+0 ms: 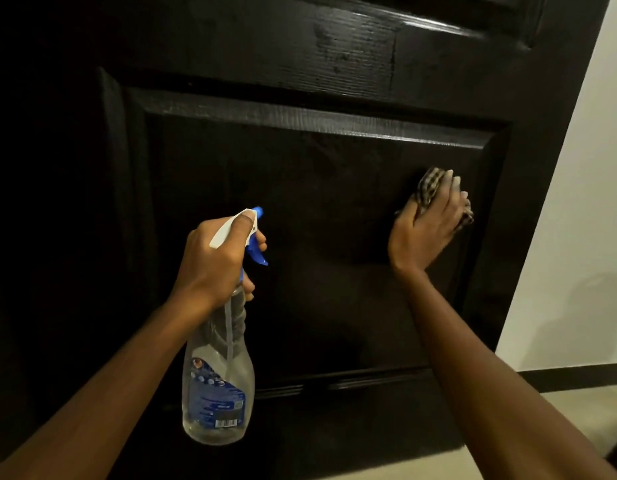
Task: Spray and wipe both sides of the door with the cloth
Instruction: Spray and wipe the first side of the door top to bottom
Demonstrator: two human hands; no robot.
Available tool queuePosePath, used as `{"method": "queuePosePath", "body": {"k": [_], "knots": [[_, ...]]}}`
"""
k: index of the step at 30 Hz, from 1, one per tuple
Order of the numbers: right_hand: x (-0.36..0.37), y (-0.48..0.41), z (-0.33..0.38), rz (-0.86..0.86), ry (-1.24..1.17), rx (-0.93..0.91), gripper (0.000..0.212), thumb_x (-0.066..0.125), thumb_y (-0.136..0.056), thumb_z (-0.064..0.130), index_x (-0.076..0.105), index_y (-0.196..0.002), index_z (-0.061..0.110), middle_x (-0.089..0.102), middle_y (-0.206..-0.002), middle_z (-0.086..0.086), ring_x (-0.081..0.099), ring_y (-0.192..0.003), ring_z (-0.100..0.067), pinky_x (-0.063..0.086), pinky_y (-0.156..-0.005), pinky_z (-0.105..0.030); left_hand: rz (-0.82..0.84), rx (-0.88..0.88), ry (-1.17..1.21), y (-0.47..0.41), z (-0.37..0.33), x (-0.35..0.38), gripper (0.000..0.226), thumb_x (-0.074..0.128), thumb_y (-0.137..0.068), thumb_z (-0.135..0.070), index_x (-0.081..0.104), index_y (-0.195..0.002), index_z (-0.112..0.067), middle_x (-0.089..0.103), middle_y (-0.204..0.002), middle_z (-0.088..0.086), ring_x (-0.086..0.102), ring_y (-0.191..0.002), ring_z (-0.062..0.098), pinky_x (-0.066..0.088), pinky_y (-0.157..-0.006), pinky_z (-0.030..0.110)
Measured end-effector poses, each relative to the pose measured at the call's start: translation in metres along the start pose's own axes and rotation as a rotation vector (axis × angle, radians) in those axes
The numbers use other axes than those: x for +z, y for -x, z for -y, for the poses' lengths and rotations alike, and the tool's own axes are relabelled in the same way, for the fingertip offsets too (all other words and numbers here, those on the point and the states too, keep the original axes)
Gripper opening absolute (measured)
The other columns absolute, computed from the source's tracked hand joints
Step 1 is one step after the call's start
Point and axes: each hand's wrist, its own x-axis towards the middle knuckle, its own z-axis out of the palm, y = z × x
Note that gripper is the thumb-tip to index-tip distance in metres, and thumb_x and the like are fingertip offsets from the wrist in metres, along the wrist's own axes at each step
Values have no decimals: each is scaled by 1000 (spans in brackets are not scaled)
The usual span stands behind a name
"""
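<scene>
The left grip (213, 261) holds a clear spray bottle (219, 386) at 7 o'clock; the right grip (426, 230) presses a checked cloth (428, 190) against the black door (300, 202) at 3 o'clock.

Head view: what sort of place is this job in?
Likely a home interior, at a doorway: a dark panelled wooden door, a plain white wall with a dark skirting board, and pale floor.

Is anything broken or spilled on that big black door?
Nothing looks broken or spilled. The only odd bit is a blotchy patch on the door, above the sunken panel, maybe spray or dirt. The left hand holds the spray bottle, and the right hand presses the checked cloth on the panel.
</scene>
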Motion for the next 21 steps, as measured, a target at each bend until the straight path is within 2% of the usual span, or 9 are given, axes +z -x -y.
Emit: {"method": "queuePosePath", "body": {"k": [2, 3, 5, 10, 12, 14, 18, 19, 21], "knots": [[13, -4, 46, -60, -26, 203, 68, 45, -97, 32, 22, -161, 23, 19, -168, 1, 8, -156, -23, 8, -123, -49, -6, 2, 1, -2, 0, -3, 46, 41, -106, -36, 68, -84, -6, 72, -86, 9, 57, -38, 27, 54, -43, 38], [21, 1, 63, -56, -18, 183, 70, 44, -97, 34, 21, -162, 24, 18, -169, 2, 7, -156, -22, 9, -123, -49, -11, 0, 0, -3, 1, -5, 46, 41, -106, -36, 68, -85, -6, 72, -87, 10, 57, -38, 27, 54, -43, 36], [33, 22, 85, 26, 15, -81, 72, 45, -95, 38, 21, -161, 24, 18, -169, 0, 8, -156, -22, 8, -122, -51, -31, -11, 5, -5, 2, -11, 46, 40, -106, -37, 68, -85, -6, 72, -87, 10, 58, -39, 28, 52, -42, 33], [22, 28, 57, 347, 225, -1045, 70, 47, -97, 44, 21, -160, 28, 21, -168, 0, 9, -156, -20, 17, -122, -51, -42, -18, 19, -11, -2, -22, 47, 40, -105, -39, 68, -86, -7, 73, -87, 10, 56, -38, 25, 53, -42, 34], [8, -1, 29, 392, 288, -1196, 71, 47, -95, 44, 20, -160, 31, 22, -167, 1, 6, -155, -15, 18, -120, -48, -38, -2, 6, -12, -4, -22, 47, 40, -106, -38, 68, -86, -6, 73, -86, 10, 56, -38, 25, 53, -42, 35], [-2, -23, 6, 321, 243, -948, 71, 47, -94, 41, 22, -160, 29, 24, -167, -1, 8, -155, -17, 17, -121, -48, -32, 14, -5, -13, -6, -21, 47, 40, -106, -38, 68, -86, -6, 72, -86, 10, 57, -38, 25, 53, -42, 34], [5, -39, 34, -33, 7, 16, 66, 42, -98, 35, 25, -161, 23, 23, -167, -2, 13, -155, -25, 9, -126, -49, -30, 26, 3, -19, -13, -17, 47, 40, -105, -38, 68, -87, -5, 72, -87, 12, 57, -38, 23, 53, -43, 34], [11, -35, 52, -76, 4, 141, 66, 42, -98, 35, 25, -161, 22, 23, -167, -2, 12, -156, -25, 8, -125, -48, -33, 28, 12, -20, -15, -15, 47, 41, -105, -39, 68, -87, -5, 72, -86, 11, 57, -38, 23, 53, -43, 34], [20, -13, 75, -56, 21, 71, 68, 39, -96, 37, 25, -161, 22, 22, -168, -3, 11, -156, -25, 8, -124, -48, -38, 24, 28, -22, -18, -9, 48, 41, -105, -39, 68, -86, -4, 72, -85, 11, 56, -38, 24, 52, -43, 34]]}}
